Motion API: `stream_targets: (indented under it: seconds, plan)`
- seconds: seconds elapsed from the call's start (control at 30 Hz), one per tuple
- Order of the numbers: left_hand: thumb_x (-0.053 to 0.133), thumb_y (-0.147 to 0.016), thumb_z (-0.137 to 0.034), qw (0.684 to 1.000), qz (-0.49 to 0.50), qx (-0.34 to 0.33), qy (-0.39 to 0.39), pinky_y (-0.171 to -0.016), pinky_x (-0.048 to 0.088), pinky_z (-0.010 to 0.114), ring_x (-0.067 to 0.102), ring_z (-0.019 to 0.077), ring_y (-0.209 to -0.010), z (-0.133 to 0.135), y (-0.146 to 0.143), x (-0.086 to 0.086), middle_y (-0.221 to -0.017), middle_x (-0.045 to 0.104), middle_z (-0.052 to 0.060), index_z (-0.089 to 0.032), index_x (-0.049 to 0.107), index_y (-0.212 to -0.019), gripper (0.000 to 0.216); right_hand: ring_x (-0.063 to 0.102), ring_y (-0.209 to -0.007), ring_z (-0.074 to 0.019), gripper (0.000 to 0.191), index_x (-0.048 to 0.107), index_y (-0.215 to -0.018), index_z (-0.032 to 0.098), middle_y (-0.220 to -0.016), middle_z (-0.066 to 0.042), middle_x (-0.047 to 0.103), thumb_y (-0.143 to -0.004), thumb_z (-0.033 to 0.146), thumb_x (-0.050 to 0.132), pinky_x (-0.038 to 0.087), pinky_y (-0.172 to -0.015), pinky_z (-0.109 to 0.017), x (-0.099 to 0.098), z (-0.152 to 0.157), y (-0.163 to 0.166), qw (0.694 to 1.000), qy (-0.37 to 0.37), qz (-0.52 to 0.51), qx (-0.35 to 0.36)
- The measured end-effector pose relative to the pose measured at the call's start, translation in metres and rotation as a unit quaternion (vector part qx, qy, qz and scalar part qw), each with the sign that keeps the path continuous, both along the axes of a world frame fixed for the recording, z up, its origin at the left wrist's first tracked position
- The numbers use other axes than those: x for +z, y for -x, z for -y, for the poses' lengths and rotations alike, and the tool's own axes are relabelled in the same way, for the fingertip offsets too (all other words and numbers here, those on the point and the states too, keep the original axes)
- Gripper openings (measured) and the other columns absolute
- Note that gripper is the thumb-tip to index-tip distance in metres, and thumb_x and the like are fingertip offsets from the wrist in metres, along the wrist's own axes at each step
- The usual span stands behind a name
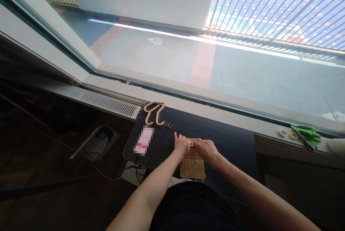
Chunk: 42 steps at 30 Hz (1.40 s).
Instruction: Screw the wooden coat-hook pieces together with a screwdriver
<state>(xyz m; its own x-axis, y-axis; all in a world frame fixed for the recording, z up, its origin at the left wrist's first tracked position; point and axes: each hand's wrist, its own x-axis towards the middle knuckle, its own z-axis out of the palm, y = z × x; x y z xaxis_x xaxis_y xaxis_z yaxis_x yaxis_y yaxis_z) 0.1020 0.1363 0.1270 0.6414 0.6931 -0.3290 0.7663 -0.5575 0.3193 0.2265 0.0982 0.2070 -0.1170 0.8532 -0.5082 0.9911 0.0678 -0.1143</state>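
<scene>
My left hand (182, 144) is closed at the far end of a small wooden board (192, 169), with one finger raised to the side. From the right, my right hand (207, 149) is closed close beside it. Between the fingers of both hands shows a small pale piece (192, 144) that looks like wood; the hands hide most of it. Light crumbs or shavings are scattered over the board. The board lies on a dark ribbed tabletop (229, 141), near its front edge.
Wooden hook-shaped pieces (154, 110) lie at the table's back left, beside several thin metal bits (168, 124). A pixelated pink item (144, 140) sits in front of them. The windowsill (272, 126) holds tape rolls (293, 135) and green gloves (307, 135). A radiator (94, 98) stands left.
</scene>
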Motion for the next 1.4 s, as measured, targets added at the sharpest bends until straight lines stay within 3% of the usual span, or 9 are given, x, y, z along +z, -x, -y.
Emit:
stream_targets:
  seconds: [0.3,0.63,0.9,1.07,1.4]
  plan:
    - [0.047,-0.082,-0.028,1.000,0.009,-0.004,-0.001,-0.101,0.012,0.055,0.048,0.0230,-0.093,0.000,0.001,-0.001,-0.088,0.062,0.007,-0.022,0.064,-0.087,0.019,0.063,-0.078,-0.0165,0.023,0.063,-0.085,0.013,-0.085,-0.011,0.067,-0.085,0.013,0.040,0.044,-0.067,-0.022,-0.006,-0.002,0.004,1.000,0.010,0.019,-0.012]
    - [0.047,-0.082,-0.029,1.000,0.002,-0.003,0.004,-0.102,0.011,0.054,0.048,0.0233,-0.095,0.000,0.001,-0.001,-0.090,0.062,0.006,-0.023,0.064,-0.089,0.019,0.063,-0.080,-0.0170,0.021,0.061,-0.087,0.018,-0.089,-0.008,0.067,-0.084,0.012,0.041,0.044,-0.064,-0.023,-0.002,0.002,-0.002,1.000,-0.002,0.009,0.009]
    - [0.048,-0.081,-0.030,1.000,-0.002,-0.005,0.008,-0.102,0.012,0.054,0.048,0.0232,-0.095,-0.001,0.000,0.001,-0.090,0.062,0.006,-0.023,0.064,-0.088,0.019,0.064,-0.073,-0.0191,0.025,0.062,-0.082,0.015,-0.079,-0.009,0.068,-0.087,0.020,0.038,0.045,-0.063,-0.026,-0.015,0.003,-0.004,1.000,0.005,0.028,-0.006]
    - [0.048,-0.081,-0.030,1.000,-0.004,-0.003,0.004,-0.101,0.013,0.054,0.048,0.0230,-0.095,-0.001,0.000,0.002,-0.089,0.062,0.006,-0.023,0.064,-0.089,0.018,0.064,-0.076,-0.0193,0.017,0.061,-0.086,0.015,-0.083,-0.008,0.068,-0.084,0.017,0.044,0.044,-0.064,-0.025,-0.009,0.003,-0.002,1.000,0.002,0.023,0.000]
    - [0.048,-0.081,-0.030,1.000,0.000,-0.003,0.002,-0.101,0.013,0.054,0.048,0.0232,-0.094,0.000,0.001,0.001,-0.087,0.062,0.007,-0.022,0.064,-0.086,0.018,0.063,-0.079,-0.0175,0.022,0.062,-0.085,0.015,-0.086,-0.009,0.068,-0.085,0.012,0.040,0.044,-0.065,-0.023,-0.003,0.000,0.001,1.000,0.006,0.012,0.005]
